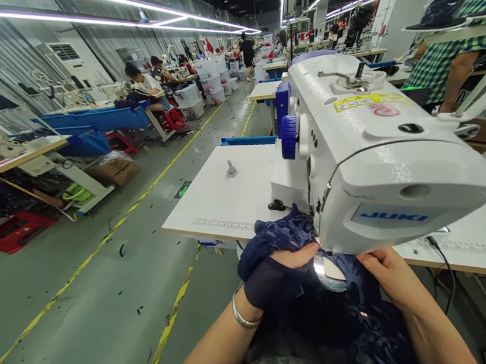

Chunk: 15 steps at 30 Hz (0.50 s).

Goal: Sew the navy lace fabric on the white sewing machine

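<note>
A navy garment with a raised lace-like pattern (364, 303) is draped over the bed end of a white JUKI sewing machine (385, 188) and hangs down toward my lap. My left hand (290, 262), with a silver bangle at the wrist, grips it left of the needle area; cloth wraps over the back of the hand, and the thumb lies on top. On the other side, my right hand (381, 265) pinches the garment's edge just below the machine head. Between the hands, a shiny metal plate (329, 274) shows under the lamp light. The needle itself is hidden.
The white machine table (221, 190) carries a printed ruler and a small grey peg (231, 170). A black cable (447, 275) hangs at the right. A co-worker in a checked top (445, 65) is close at right. Yellow lines mark the aisle floor at left.
</note>
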Available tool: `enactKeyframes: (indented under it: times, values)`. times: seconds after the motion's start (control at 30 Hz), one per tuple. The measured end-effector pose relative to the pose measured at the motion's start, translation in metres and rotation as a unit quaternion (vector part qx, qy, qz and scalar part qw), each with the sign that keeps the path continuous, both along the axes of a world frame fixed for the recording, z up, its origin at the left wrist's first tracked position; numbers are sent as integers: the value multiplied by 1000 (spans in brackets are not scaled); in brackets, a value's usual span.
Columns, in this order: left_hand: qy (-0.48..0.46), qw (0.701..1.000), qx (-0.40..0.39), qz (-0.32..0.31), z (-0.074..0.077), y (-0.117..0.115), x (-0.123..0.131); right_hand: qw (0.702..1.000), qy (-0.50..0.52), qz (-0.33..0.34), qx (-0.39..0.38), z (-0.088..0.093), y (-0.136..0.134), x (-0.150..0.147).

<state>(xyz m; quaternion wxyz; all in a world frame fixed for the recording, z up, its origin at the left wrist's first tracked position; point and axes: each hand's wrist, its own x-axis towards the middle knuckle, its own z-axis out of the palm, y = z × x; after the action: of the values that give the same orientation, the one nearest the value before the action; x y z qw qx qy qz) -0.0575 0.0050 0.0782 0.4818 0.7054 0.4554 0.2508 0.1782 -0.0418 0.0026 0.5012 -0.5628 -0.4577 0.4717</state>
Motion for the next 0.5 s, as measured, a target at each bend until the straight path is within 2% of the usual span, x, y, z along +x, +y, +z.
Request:
enactKeyframes:
  times: [0.3, 0.4, 0.5]
  values:
    - [54, 997, 57, 27, 19, -1, 10, 1000, -19, 3, -9, 6, -1, 1]
    - [41, 997, 63, 11, 20, -1, 9, 1000, -18, -4, -6, 7, -1, 1]
    - [19, 999, 36, 10, 17, 0, 9, 1000, -17, -9, -11, 4, -2, 2]
